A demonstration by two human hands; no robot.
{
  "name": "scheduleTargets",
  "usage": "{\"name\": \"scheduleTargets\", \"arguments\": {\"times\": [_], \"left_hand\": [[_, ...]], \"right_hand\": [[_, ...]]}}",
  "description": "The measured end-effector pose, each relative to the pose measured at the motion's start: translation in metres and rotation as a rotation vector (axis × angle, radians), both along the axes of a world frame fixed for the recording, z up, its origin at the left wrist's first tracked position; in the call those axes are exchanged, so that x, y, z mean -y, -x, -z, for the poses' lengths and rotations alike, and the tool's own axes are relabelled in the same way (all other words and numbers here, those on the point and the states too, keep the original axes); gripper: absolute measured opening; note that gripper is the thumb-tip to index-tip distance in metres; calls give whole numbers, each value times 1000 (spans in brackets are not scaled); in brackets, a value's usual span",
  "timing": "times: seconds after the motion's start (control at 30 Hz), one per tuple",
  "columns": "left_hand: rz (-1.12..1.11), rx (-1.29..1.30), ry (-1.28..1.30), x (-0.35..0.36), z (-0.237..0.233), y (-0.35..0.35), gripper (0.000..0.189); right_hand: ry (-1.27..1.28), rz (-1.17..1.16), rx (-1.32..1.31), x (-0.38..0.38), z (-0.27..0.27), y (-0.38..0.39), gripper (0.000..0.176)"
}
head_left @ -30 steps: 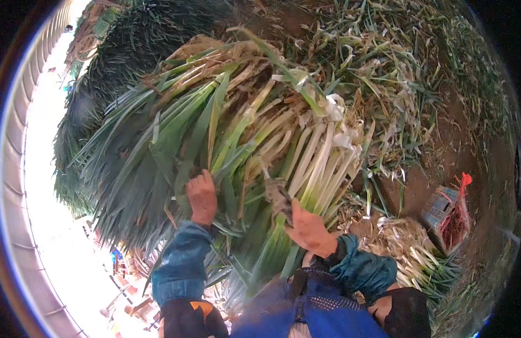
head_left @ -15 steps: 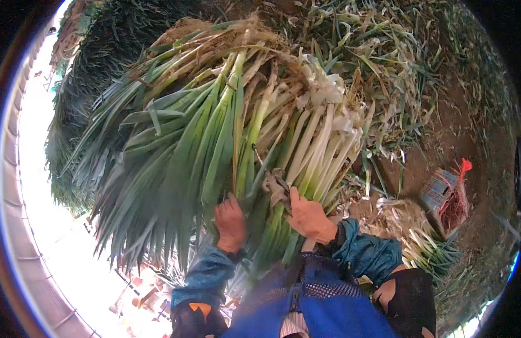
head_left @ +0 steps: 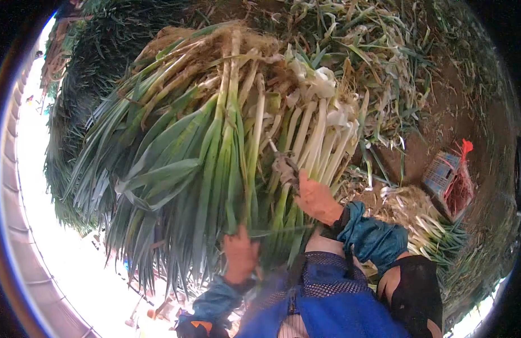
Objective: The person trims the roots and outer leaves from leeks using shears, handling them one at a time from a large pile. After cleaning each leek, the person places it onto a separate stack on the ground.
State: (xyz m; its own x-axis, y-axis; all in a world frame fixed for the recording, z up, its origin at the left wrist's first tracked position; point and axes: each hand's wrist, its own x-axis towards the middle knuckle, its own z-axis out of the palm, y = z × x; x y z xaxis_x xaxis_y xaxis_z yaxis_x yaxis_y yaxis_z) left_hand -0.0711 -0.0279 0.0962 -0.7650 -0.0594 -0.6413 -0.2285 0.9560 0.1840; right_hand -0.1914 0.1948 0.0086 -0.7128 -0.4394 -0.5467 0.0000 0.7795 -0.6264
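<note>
Stalks by your right hand look cleaned; brown ones don't. It curls round a wrapped tool; your left hand's grip is too blurred to tell.

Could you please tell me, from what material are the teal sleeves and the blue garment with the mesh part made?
The teal sleeves look like thin synthetic fabric, slightly shiny: light catches their many small creases. The blue garment seems to be smooth, fairly matte cloth, with open netting above, where small holes show. Which fibre, I cannot tell.
</note>
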Motion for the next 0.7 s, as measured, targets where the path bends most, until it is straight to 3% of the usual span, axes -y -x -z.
{"name": "scheduleTargets", "arguments": {"times": [0.03,0.1,0.17,0.23,0.3,0.4,0.43,0.53,0.57,0.7], "left_hand": [[-84,-54,-77,-20,-8,13,60],[-282,115,-252,-43,22,43,48],[-366,-215,-463,-56,81,68,45],[-73,-817,-109,-61,132,121,43],[-122,-648,48,-54,162,164,42],[-158,-358,28,-46,158,176,41],[-36,-553,120,-42,161,168,41],[3,-173,380,-38,165,162,41],[1,-226,207,-30,162,156,37],[-109,-9,137,-38,126,138,32]], "right_hand": [[11,-17,1,5,-8,0,75],[82,8,-28,8,-7,1,73],[203,99,-81,8,9,3,71],[141,169,-82,3,11,13,69],[98,171,-117,-4,15,14,68],[170,138,-333,-13,-11,-1,71],[36,118,-12,-9,-16,-2,73],[65,62,-33,-1,-19,-20,71],[107,82,0,-1,-17,-18,71],[149,165,-196,-7,31,4,61]]}}
